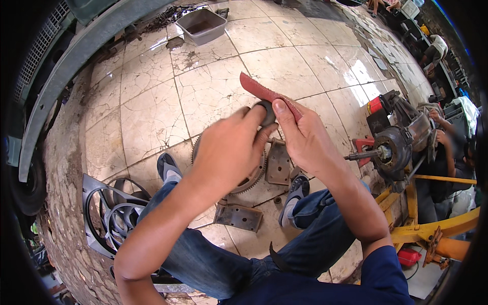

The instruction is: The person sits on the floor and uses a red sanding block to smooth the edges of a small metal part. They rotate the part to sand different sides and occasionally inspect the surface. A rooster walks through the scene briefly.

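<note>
My left hand [229, 142] grips a small dark grey round part [268, 114] between its fingertips. A red strip of sandpaper [258, 88], slightly curved, is held in my right hand [307, 134], with the thumb pressed on top of it. The strip's near edge lies against or very close to the round part; exact contact is hard to see. Below my hands, a toothed ring gear [260, 172] lies on the floor between my feet, partly covered by my left hand and forearm. Two rusty metal plates with holes, one upper [278, 163] and one lower [238, 217], lie beside it.
A grey plastic basin [202, 40] with dark liquid stands ahead on the tiles. At left lies a fan shroud [101, 223]. To the right are a greasy shafted assembly [391, 152], a yellow steel frame [432, 229] and another person's hands [440, 133]. A metal beam [66, 66] curves along the upper left.
</note>
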`<action>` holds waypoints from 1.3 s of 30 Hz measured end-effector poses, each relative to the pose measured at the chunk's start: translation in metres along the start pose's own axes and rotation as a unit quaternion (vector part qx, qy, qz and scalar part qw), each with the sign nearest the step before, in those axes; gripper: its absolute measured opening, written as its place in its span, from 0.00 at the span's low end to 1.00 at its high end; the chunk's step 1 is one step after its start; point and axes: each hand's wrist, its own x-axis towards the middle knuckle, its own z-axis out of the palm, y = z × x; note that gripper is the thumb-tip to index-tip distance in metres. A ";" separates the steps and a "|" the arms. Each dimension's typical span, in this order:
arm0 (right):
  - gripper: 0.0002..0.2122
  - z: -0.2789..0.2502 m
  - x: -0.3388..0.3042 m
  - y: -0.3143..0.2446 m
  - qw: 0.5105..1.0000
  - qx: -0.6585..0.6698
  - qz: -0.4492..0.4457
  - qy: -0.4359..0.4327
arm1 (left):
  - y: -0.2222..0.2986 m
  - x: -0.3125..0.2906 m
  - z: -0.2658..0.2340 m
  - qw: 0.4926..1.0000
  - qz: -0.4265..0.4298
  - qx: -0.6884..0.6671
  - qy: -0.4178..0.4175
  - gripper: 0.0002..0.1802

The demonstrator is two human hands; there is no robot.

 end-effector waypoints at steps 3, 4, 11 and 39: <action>0.19 0.007 0.001 0.013 0.993 -0.012 -0.112 0.041 | -0.013 0.002 -0.003 1.000 -0.020 0.007 0.005 0.12; 0.19 0.006 0.001 0.013 0.993 -0.025 -0.108 0.039 | -0.014 0.003 -0.002 1.000 -0.030 0.004 0.007 0.12; 0.20 0.009 0.003 0.018 0.996 0.021 -0.089 0.025 | -0.011 0.007 0.000 0.999 -0.030 0.013 0.008 0.12; 0.21 0.010 0.007 0.030 0.993 0.036 -0.109 0.025 | 0.000 -0.004 0.002 0.998 -0.041 -0.043 -0.026 0.14</action>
